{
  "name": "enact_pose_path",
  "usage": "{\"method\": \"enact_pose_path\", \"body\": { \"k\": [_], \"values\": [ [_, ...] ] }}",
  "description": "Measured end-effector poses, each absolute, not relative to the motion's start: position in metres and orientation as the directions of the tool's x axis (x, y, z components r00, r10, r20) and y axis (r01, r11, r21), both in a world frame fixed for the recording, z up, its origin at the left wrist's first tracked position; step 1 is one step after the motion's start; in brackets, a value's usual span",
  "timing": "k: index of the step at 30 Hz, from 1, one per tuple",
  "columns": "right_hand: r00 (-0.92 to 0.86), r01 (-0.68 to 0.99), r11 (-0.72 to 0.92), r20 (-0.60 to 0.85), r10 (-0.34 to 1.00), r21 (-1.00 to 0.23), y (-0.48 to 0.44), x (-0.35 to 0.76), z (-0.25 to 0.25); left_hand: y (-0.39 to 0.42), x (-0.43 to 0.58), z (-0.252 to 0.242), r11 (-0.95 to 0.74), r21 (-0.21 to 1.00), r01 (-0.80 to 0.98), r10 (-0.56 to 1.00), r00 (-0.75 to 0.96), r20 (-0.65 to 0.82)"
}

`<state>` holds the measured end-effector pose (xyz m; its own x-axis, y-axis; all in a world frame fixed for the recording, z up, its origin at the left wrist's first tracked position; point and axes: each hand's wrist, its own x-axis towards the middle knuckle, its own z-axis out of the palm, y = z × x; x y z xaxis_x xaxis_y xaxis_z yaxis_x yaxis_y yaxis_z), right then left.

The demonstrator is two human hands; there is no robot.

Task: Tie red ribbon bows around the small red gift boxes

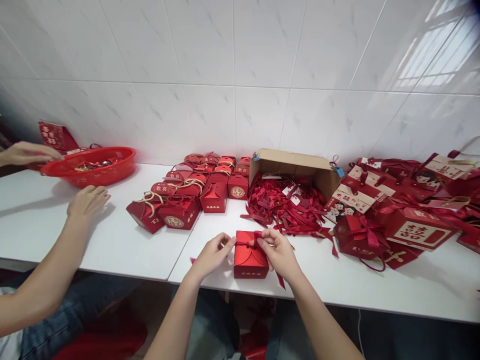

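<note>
A red gift box (pixel 250 264) with a scalloped folded top and gold lettering stands near the table's front edge, between my two hands. A dark red ribbon (pixel 244 244) runs across its top. At the box's left side my left hand (pixel 214 256) is closed, thumb and fingertips pinching the ribbon by the box's corner. My right hand (pixel 276 252) pinches the ribbon at the upper right of the box. One ribbon tail hangs below my right hand, over the table's edge. The exact grip of the fingertips is partly hidden.
Behind the box, red ribbons (pixel 285 205) spill from a cardboard box (pixel 300 159). Finished-looking red boxes (pixel 214 192) stand in rows to the left; more red gift boxes (pixel 416 227) are heaped right. A co-worker's hands flank a red basin (pixel 112 175) at far left.
</note>
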<state>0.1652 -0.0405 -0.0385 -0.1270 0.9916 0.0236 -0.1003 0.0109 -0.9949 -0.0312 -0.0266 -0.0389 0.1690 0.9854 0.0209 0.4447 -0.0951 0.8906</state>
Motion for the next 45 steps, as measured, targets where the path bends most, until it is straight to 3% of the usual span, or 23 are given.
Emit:
{"method": "enact_pose_path", "body": {
  "k": [3,8,12,15,18,21,22,26,31,36,45],
  "values": [
    [-0.046,-0.013,0.065,0.065,0.997,-0.998,-0.041,0.16,-0.038,-0.033,-0.042,-0.034,-0.089,0.879,0.468,0.969,0.247,-0.034],
    [0.063,0.236,0.139,0.158,0.985,-0.962,-0.043,0.152,-0.033,-0.044,-0.046,0.015,-0.357,0.74,0.569,0.918,0.361,0.166],
    [-0.062,0.319,0.302,0.298,0.953,-0.898,-0.049,0.155,-0.026,-0.033,-0.025,0.051,-0.615,0.543,0.572,0.784,0.516,0.345],
    [-0.151,0.308,0.399,0.37,0.917,-0.864,-0.052,0.157,-0.026,-0.01,-0.002,0.052,-0.734,0.443,0.516,0.676,0.622,0.395],
    [-0.106,0.315,0.364,0.349,0.931,-0.877,-0.052,0.157,-0.029,0.006,0.013,0.035,-0.707,0.359,0.609,0.691,0.488,0.533],
    [-0.059,0.291,0.332,0.329,0.942,-0.898,-0.049,0.156,-0.031,0.001,0.011,0.013,-0.515,0.437,0.737,0.753,0.146,0.641],
    [-0.062,0.279,0.336,0.332,0.941,-0.9,-0.049,0.156,-0.031,-0.004,0.008,0.006,-0.497,0.488,0.718,0.779,0.12,0.616],
    [-0.09,0.243,0.412,0.402,0.911,-0.878,-0.048,0.158,-0.031,-0.024,-0.005,-0.017,-0.568,0.652,0.502,0.823,0.348,0.45],
    [-0.028,0.196,0.302,0.303,0.953,-0.933,-0.05,0.157,-0.04,-0.03,-0.004,-0.032,-0.541,0.79,0.289,0.838,0.268,0.476],
    [0.033,0.105,0.26,0.265,0.964,-0.96,-0.05,0.154,-0.044,-0.032,-0.002,-0.035,-0.48,0.831,0.281,0.87,0.276,0.409],
    [-0.06,0.387,0.379,0.387,0.92,-0.841,-0.054,0.161,-0.034,-0.032,-0.003,-0.041,-0.533,0.785,0.315,0.844,0.259,0.47]
  ]
}}
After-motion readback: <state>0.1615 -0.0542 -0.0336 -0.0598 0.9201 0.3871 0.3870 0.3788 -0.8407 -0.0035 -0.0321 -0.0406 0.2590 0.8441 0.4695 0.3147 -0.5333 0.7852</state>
